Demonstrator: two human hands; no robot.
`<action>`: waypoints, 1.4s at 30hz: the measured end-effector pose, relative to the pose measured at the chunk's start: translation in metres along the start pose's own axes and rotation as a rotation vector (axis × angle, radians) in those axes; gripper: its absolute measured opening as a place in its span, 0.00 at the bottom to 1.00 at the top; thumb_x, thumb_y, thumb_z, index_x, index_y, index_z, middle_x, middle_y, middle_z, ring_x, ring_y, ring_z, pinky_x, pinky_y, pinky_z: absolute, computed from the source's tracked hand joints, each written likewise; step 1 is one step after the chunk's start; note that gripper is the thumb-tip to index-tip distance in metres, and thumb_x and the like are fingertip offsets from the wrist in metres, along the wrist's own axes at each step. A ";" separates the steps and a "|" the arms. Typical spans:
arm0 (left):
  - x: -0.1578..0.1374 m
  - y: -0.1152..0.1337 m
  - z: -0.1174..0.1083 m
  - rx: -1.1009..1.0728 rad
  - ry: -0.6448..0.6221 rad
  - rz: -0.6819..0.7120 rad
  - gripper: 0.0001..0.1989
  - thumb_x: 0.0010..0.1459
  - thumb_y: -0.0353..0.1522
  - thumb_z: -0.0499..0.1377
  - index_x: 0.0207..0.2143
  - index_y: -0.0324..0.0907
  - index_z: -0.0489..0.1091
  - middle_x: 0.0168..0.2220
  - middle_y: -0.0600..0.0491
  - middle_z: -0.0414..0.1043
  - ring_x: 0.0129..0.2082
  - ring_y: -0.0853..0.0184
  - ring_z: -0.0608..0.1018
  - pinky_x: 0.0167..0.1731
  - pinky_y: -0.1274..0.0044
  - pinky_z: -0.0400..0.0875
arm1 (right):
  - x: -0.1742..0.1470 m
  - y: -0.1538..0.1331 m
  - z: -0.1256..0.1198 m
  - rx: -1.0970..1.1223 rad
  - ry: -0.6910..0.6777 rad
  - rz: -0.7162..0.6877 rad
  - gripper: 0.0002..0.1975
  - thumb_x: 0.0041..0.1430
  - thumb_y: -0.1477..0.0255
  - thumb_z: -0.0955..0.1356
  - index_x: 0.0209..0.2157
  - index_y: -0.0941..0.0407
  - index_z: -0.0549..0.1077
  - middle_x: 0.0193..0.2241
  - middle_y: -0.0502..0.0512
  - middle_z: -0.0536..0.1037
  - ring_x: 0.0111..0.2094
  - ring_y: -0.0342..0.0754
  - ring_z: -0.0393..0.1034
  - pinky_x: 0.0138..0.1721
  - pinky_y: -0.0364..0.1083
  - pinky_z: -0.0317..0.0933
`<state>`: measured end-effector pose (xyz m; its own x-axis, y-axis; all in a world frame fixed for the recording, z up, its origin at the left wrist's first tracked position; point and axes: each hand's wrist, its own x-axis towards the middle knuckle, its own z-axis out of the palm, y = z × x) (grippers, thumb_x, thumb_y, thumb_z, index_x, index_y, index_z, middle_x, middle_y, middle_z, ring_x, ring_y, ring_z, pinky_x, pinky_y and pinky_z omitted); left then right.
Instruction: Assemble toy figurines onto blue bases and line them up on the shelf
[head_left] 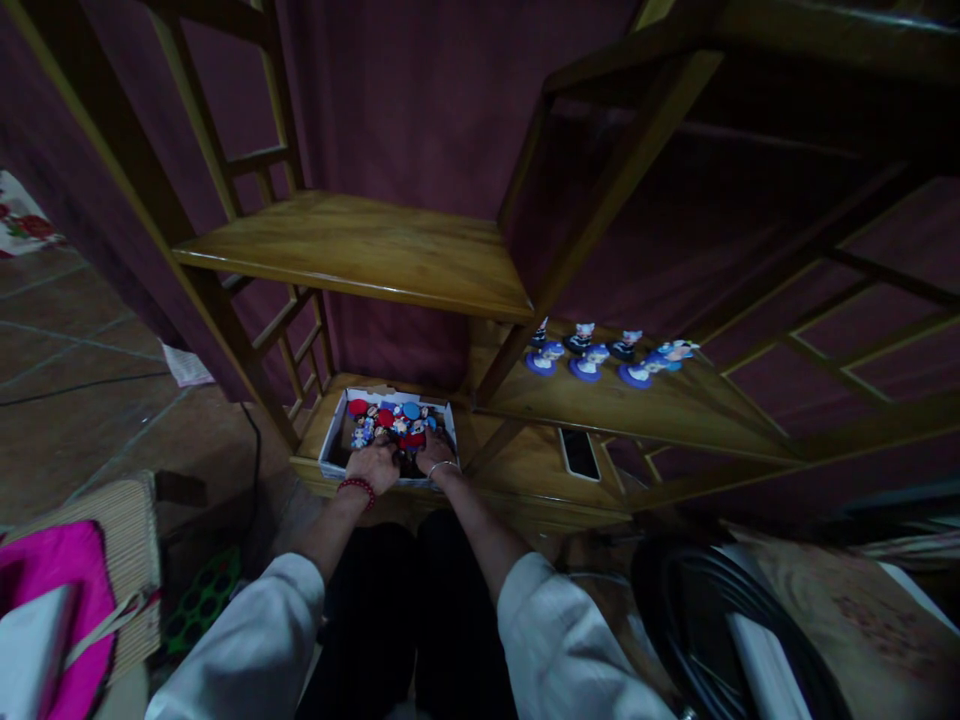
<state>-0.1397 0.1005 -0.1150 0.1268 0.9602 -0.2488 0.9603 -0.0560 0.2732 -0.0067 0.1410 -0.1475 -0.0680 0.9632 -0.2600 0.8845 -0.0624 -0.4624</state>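
Note:
A shallow white cardboard box (pixel 331 452) stands on the low wooden shelf, holding a jumble of small figurines (pixel 400 418) with red, blue and white parts. My left hand (pixel 375 464), with a red bead bracelet at the wrist, reaches over the box's near side into the figurines. Close beside it, my right hand (pixel 436 450), wearing a thin pale bangle, dips into the right part of the same box. The fingers of both hands point down among the figurines and are mostly hidden in the dim light, so any grip cannot be made out.
Purple-based figurines (pixel 589 362) and black ones stand on a raised shelf (pixel 645 405) to the right. Below them lies a phone (pixel 579 453). Another wooden shelf (pixel 360 245) overhangs the box. A coiled black hose or cable (pixel 675 600) and a stool with a pink cloth (pixel 75 560) flank me.

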 end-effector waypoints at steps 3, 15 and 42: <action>0.001 -0.001 0.001 -0.001 0.008 0.018 0.15 0.53 0.34 0.45 0.40 0.47 0.67 0.49 0.51 0.63 0.41 0.63 0.72 0.39 0.72 0.65 | 0.002 0.001 0.000 0.019 -0.006 0.059 0.26 0.47 0.75 0.63 0.51 0.59 0.61 0.46 0.60 0.69 0.49 0.49 0.61 0.49 0.44 0.53; 0.002 -0.003 0.001 0.044 0.013 0.100 0.15 0.53 0.32 0.45 0.40 0.45 0.67 0.49 0.51 0.65 0.42 0.61 0.72 0.39 0.71 0.66 | -0.007 -0.006 -0.008 -0.013 -0.008 0.006 0.23 0.49 0.74 0.62 0.49 0.52 0.63 0.48 0.54 0.68 0.49 0.49 0.62 0.47 0.44 0.55; 0.001 -0.004 0.000 0.007 0.010 0.181 0.19 0.51 0.29 0.46 0.45 0.43 0.65 0.53 0.51 0.60 0.48 0.62 0.67 0.47 0.72 0.61 | -0.008 -0.006 -0.005 -0.088 -0.090 -0.045 0.28 0.48 0.74 0.61 0.53 0.49 0.57 0.56 0.50 0.56 0.55 0.49 0.51 0.52 0.47 0.48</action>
<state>-0.1430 0.1017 -0.1164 0.2951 0.9371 -0.1866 0.9238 -0.2300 0.3061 -0.0086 0.1346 -0.1382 -0.1467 0.9368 -0.3177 0.9164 0.0078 -0.4002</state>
